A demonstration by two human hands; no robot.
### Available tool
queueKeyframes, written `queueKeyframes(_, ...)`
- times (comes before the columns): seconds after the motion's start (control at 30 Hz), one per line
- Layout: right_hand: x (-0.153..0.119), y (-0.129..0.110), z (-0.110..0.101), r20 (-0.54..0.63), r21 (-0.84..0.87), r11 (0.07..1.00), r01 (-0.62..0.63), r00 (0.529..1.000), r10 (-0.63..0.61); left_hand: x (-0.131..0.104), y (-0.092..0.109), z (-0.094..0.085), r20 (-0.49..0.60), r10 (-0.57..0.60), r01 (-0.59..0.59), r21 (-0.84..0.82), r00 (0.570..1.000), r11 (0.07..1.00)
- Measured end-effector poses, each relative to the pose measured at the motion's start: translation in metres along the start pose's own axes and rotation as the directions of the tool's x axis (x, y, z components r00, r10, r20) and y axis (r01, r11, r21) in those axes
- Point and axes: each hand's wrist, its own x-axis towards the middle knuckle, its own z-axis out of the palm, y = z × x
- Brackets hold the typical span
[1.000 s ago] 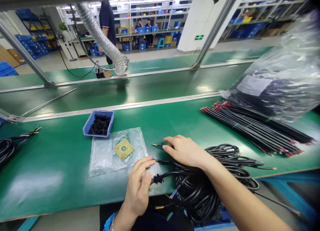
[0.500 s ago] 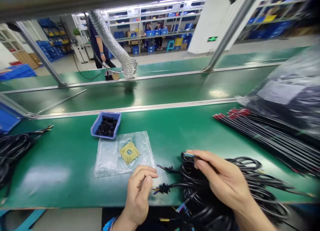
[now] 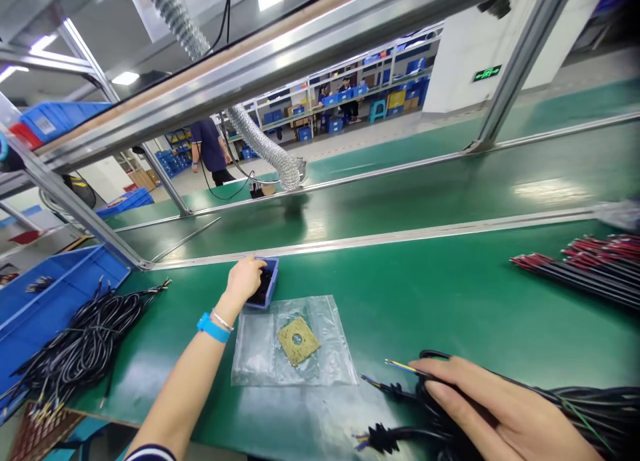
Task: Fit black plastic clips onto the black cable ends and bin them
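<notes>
My left hand (image 3: 246, 278) reaches into a small blue-purple bin (image 3: 272, 289) of small black plastic parts (image 3: 260, 292). Its fingertips are hidden down among the parts, so whether they grip one cannot be seen. At the lower right, my right hand (image 3: 500, 404) is closed on a black cable (image 3: 434, 356), pinched between thumb and fingers. Blue and yellow wire ends stick out leftward past the fingertips. Just below lie two more cable ends, each with a black ribbed fitting (image 3: 384, 438) and bare coloured wires.
A clear plastic bag (image 3: 255, 361) with a yellowish square pad (image 3: 299, 342) on it lies mid-table. Black cable bundles (image 3: 95, 334) and a large blue bin (image 3: 65, 294) are at left. Red-tipped black cables (image 3: 575, 274) lie at right. A metal rail (image 3: 400, 235) runs behind.
My left hand has moved from beside the cable ends, up and left into the small bin. My right hand still holds the cable. The view has swung left and tilted.
</notes>
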Motion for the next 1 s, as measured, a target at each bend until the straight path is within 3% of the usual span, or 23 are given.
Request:
queueKeyframes(0.13, 0.004, -0.002, 0.001, 0.000, -0.011, 1.000, 0.029, 1.000, -0.029, 0.004, -0.006, 0.012, -0.017, 0.011, -0.012, -0.101, 1.000, 0.995)
queueKeyframes(0.27, 0.004, -0.002, 0.001, 0.004, -0.025, 0.999, 0.027, 1.000, -0.027, -0.008, -0.013, 0.004, -0.078, -0.052, 0.027, -0.291, 0.996, 0.956)
queueKeyframes(0.4, 0.000, 0.002, 0.005, 0.007, -0.038, 0.999, 0.026, 1.000, -0.026, -0.026, -0.017, -0.005, -0.026, -0.160, 0.123, -0.530, 0.987, 0.839)
queueKeyframes(0.53, 0.002, 0.001, 0.005, -0.006, -0.022, 0.999, 0.031, 0.999, -0.031, -0.048, -0.009, -0.010, 0.054, -0.199, 0.183, -0.671, 0.979, 0.719)
queueKeyframes(0.67, 0.013, -0.012, -0.005, 0.003, -0.001, 0.999, 0.047, 0.999, -0.047, -0.073, 0.013, -0.003, 0.122, -0.154, 0.195, -0.712, 0.980, 0.675)
queueKeyframes(0.83, 0.015, -0.021, -0.014, -0.020, -0.023, 1.000, 0.019, 1.000, -0.020, -0.101, 0.047, 0.022, 0.203, 0.010, 0.127, -0.646, 0.979, 0.753)
queueKeyframes(1.0, 0.012, -0.022, -0.014, -0.001, 0.014, 0.999, -0.042, 0.999, 0.042, -0.115, 0.065, 0.034, 0.090, 0.179, -0.132, -0.381, 0.980, 0.915)
